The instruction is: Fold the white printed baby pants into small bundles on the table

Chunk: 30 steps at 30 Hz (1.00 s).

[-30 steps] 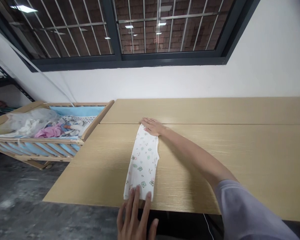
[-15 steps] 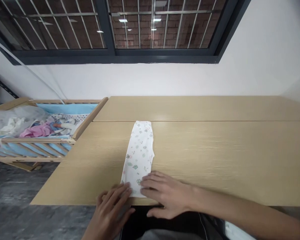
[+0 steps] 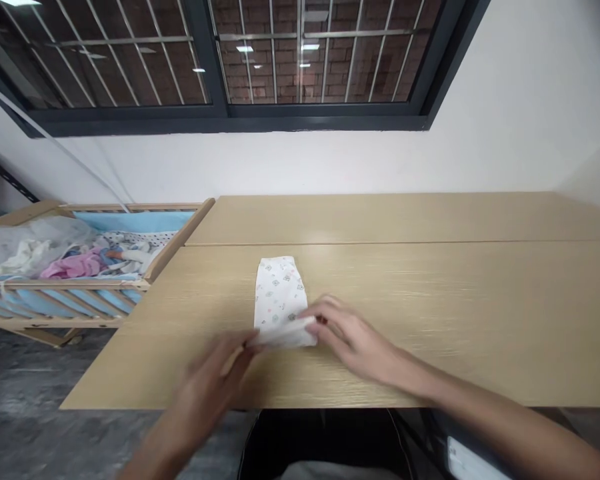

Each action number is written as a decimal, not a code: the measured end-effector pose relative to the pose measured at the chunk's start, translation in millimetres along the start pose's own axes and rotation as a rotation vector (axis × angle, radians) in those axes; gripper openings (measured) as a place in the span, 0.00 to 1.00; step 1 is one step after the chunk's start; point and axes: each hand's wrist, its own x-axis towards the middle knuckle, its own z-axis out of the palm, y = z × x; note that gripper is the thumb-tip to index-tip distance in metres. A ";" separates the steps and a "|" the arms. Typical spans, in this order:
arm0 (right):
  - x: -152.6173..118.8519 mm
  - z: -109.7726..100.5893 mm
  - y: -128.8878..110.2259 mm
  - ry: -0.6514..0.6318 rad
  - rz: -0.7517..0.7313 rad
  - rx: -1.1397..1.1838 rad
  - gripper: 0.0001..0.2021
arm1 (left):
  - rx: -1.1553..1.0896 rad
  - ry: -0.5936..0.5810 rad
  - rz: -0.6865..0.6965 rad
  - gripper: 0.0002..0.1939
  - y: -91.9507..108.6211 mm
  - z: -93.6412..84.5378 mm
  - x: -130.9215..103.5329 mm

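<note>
A small white cloth with a printed pattern (image 3: 280,288) lies on the wooden table (image 3: 430,300), its near end lifted and folded back over itself. My left hand (image 3: 215,373), blurred by motion, pinches the left corner of the raised edge between thumb and fingers. At the right corner of that edge, my right hand (image 3: 353,337) grips the fabric between thumb and fingers. The far end of the cloth lies flat on the tabletop.
To the left stands a wooden crib (image 3: 180,243) with blue lining, holding a pink cloth (image 3: 75,265), other fabrics and a clear plastic bag (image 3: 55,233). Behind the table are a white wall (image 3: 330,160) and a barred window (image 3: 320,67).
Both hands have lifted the cloth's near end and moved it away from the table's front edge, folding it over. They lay on the cloth before; now they pinch its corners.
</note>
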 end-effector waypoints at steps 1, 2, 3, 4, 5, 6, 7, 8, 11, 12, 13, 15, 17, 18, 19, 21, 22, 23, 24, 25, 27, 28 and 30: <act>14.6 -3.0 8.4 0.037 0.022 0.001 0.12 | 0.003 -0.022 -0.036 0.13 -2.5 -0.8 21.3; 30.6 -5.4 18.3 0.072 0.048 0.004 0.13 | 0.002 -0.046 -0.060 0.15 -6.0 -0.8 43.4; 47.6 -7.1 29.3 0.103 0.075 0.015 0.13 | -0.002 -0.088 -0.074 0.17 -10.6 0.4 65.6; 65.1 -8.3 41.1 0.128 0.103 0.032 0.13 | -0.004 -0.132 -0.075 0.17 -16.2 3.0 86.8; 82.6 -9.0 53.4 0.150 0.129 0.054 0.12 | 0.009 -0.171 -0.081 0.17 -22.6 7.5 106.5; 99.7 -9.1 65.8 0.156 0.154 0.078 0.11 | 0.042 -0.211 -0.096 0.17 -29.6 13.8 124.0; 115.6 -8.6 78.0 0.158 0.184 0.090 0.09 | 0.085 -0.242 -0.119 0.16 -37.1 21.8 139.0; 130.1 -7.3 89.8 0.161 0.220 0.088 0.07 | 0.134 -0.267 -0.152 0.14 -44.7 31.2 151.4; 162.5 0.1 120.8 0.189 0.314 0.032 0.04 | 0.247 -0.315 -0.249 0.11 -66.7 63.0 175.0; 169.4 3.3 129.2 0.199 0.330 0.014 0.04 | 0.268 -0.327 -0.266 0.10 -72.9 72.8 179.6; 174.5 6.2 136.6 0.203 0.337 0.004 0.05 | 0.291 -0.341 -0.279 0.10 -78.1 81.2 183.3; 180.3 10.5 147.9 0.194 0.344 -0.011 0.06 | 0.333 -0.366 -0.291 0.10 -84.0 92.2 188.4; 181.3 11.1 153.5 0.181 0.349 -0.036 0.07 | 0.373 -0.372 -0.288 0.11 -82.3 94.1 189.2; 180.2 9.9 153.7 0.180 0.350 -0.051 0.06 | 0.394 -0.362 -0.277 0.12 -78.1 92.0 186.4; 178.2 8.0 151.9 0.189 0.350 -0.064 0.06 | 0.413 -0.346 -0.259 0.14 -71.7 88.4 180.7; 171.0 3.5 142.0 0.223 0.294 -0.110 0.09 | 0.439 -0.309 -0.200 0.19 -53.3 80.1 158.1; 165.9 2.0 134.1 0.228 0.225 -0.148 0.12 | 0.448 -0.292 -0.155 0.21 -42.2 77.0 141.3; 160.0 1.7 124.7 0.208 0.131 -0.192 0.16 | 0.451 -0.285 -0.109 0.22 -30.7 75.7 121.8; 153.7 2.9 114.3 0.159 0.022 -0.237 0.19 | 0.461 -0.279 -0.026 0.22 -19.6 76.4 100.7; 147.4 5.9 103.7 0.081 -0.090 -0.281 0.21 | 0.472 -0.265 0.020 0.23 -9.4 79.3 79.6; 136.4 16.7 85.4 -0.124 -0.269 -0.340 0.24 | 0.497 -0.267 0.047 0.27 6.4 89.8 43.2; 132.4 23.8 79.2 -0.226 -0.332 -0.358 0.25 | 0.508 -0.276 0.028 0.28 11.7 96.2 29.9; 127.9 38.5 75.2 -0.397 -0.412 -0.387 0.26 | 0.524 -0.304 -0.031 0.29 16.9 108.0 14.5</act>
